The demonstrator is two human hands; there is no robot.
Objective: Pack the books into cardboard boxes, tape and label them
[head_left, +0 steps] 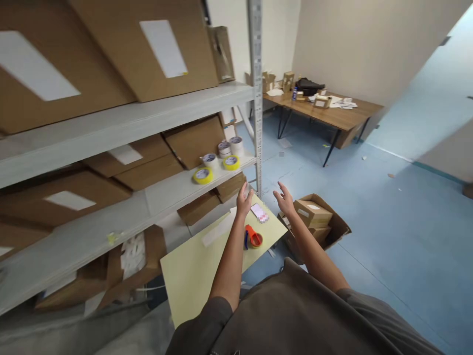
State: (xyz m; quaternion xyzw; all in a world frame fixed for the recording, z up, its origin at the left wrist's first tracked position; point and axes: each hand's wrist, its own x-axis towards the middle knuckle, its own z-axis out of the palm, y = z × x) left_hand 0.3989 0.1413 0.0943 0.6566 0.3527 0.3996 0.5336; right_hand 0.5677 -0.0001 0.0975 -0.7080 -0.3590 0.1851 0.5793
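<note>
Both of my hands reach forward with nothing in them. My left hand, fingers stretched out, is over the far end of a pale yellow tabletop. My right hand is held apart from it, fingers spread, between the table corner and an open carton on the floor. A phone lies on the tabletop between my forearms. Nearer to me rests an orange-red tape dispenser with a roll of tape. A whitish strip lies left of my left forearm.
Metal shelving on the left holds large cardboard boxes and several tape rolls, including a yellow roll. Its upright post stands just beyond the table. A brown table with papers and small boxes stands farther back.
</note>
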